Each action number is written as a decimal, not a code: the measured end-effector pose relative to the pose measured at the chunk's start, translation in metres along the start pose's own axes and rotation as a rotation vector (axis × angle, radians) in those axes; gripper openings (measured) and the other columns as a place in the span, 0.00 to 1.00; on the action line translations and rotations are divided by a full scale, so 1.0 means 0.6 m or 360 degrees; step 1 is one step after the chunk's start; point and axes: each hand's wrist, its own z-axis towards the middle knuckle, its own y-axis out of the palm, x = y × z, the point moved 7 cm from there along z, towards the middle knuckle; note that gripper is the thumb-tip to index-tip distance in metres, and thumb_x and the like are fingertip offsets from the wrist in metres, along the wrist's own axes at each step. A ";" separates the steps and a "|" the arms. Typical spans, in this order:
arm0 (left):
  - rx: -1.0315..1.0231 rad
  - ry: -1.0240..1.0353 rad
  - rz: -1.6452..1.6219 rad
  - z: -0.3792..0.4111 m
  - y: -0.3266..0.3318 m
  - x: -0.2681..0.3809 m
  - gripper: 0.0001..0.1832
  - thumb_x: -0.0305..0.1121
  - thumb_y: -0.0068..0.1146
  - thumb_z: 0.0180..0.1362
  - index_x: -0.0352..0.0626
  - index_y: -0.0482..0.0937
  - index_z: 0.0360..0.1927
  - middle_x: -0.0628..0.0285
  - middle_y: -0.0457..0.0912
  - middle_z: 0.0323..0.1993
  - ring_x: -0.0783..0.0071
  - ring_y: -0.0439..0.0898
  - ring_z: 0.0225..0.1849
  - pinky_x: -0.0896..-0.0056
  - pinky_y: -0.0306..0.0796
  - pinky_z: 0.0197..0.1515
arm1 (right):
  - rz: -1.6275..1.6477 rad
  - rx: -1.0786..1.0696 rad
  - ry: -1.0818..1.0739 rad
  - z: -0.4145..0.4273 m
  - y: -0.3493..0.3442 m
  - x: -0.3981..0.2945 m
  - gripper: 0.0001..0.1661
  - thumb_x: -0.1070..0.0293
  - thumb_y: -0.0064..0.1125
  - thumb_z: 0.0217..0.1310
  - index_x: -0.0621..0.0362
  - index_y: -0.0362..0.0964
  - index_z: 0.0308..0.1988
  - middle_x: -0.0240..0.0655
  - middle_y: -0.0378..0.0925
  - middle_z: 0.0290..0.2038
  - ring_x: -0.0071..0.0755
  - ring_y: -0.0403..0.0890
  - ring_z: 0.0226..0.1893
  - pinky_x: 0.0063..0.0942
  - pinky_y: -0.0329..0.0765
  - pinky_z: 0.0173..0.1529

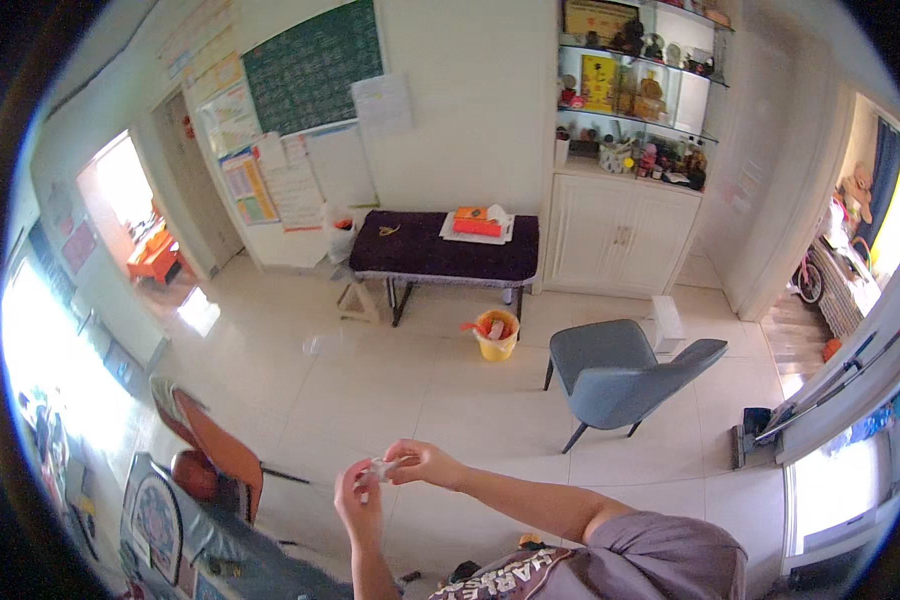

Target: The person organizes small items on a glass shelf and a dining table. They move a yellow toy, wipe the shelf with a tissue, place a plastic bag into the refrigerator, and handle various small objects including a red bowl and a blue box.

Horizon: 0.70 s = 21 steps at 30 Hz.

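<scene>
A small whitish, crumpled-looking item [380, 469] is held in front of my body, above the tiled floor. My left hand [359, 487] grips its left side with the fingers curled round it. From the right, my right hand [421, 462] pinches the same item between thumb and fingers. The fingers hide much of it, and its exact kind is too small to tell. Part of it hangs below the left fingers.
A grey chair [607, 375] stands to the right, near a yellow waste bin [497, 346]. Behind them are a dark-covered bench [420, 247] and a white cabinet [615, 232]. An orange-brown chair [225, 450] and a covered table [225, 555] stand at lower left.
</scene>
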 end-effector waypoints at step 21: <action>-0.0753 0.0201 0.0491 0.811 0.738 -0.157 0.15 0.22 0.57 0.44 0.40 0.78 0.39 0.60 0.78 0.30 0.69 0.76 0.31 0.70 0.71 0.37 | 0.0112 0.0931 -0.0225 0.368 -0.929 -0.337 0.08 0.69 0.56 0.66 0.59 0.72 0.44 0.33 0.78 0.37 0.31 0.81 0.39 0.30 0.81 0.45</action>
